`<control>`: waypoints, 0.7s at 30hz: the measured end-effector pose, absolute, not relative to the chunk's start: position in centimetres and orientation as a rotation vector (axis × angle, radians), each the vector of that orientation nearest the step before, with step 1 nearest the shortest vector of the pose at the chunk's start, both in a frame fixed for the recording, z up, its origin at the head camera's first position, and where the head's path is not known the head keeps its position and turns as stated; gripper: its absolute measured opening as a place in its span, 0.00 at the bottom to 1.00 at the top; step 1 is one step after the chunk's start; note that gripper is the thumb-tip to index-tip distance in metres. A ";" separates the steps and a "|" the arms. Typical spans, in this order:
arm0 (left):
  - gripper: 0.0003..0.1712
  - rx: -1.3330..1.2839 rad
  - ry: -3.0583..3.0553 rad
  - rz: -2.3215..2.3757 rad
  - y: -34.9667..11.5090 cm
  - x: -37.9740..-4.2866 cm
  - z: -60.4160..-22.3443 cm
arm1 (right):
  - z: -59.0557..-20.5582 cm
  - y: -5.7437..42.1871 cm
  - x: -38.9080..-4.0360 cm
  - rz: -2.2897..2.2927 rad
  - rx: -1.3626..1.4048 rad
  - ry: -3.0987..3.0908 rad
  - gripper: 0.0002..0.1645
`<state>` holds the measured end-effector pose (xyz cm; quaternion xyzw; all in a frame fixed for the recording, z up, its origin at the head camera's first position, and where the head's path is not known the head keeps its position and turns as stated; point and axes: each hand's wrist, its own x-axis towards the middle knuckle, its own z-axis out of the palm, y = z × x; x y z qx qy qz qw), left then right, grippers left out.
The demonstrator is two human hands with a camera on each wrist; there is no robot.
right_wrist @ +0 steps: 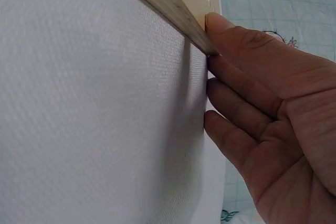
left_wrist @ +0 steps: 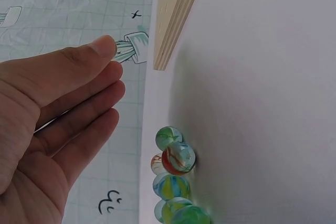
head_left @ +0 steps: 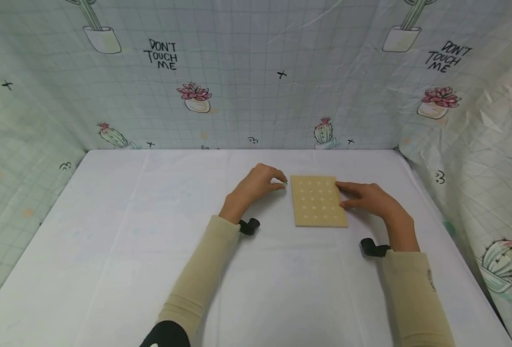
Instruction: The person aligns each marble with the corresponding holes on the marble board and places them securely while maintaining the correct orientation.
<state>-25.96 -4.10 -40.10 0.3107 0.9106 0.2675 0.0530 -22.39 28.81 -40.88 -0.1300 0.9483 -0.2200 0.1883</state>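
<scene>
A square tan pegboard (head_left: 320, 202) with rows of small holes lies flat on the white table. Close to its left edge, my left hand (head_left: 256, 187) pinches a small greenish marble (head_left: 285, 183) between thumb and fingertips; the thumb mostly hides it in the left wrist view. Several glass marbles (left_wrist: 179, 158) with green, yellow, blue and red swirls rest on the table beside that hand. From the other side, my right hand (head_left: 370, 199) touches the board's right edge with thumb and index fingertip. Its other fingers (right_wrist: 231, 135) extend loosely below the board in the right wrist view.
The white table (head_left: 121, 270) stretches out to the left and front. A patterned curtain (head_left: 247, 67) hangs along the back and both sides. Black camera mounts (head_left: 249, 226) stick out from both wrists, near the tabletop.
</scene>
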 end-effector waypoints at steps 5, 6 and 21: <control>0.13 0.938 2.756 0.801 -3.9 -26.1 -40.2 | -40.7 28.7 -22.4 -0.601 -0.373 2.678 0.43; 0.13 0.938 2.755 0.798 -3.8 -26.1 -40.2 | -40.6 28.6 -22.4 -0.594 -0.382 2.681 0.43; 0.12 0.964 2.742 0.839 -3.2 -26.0 -40.1 | -40.1 28.5 -22.2 -0.461 -0.504 2.685 0.39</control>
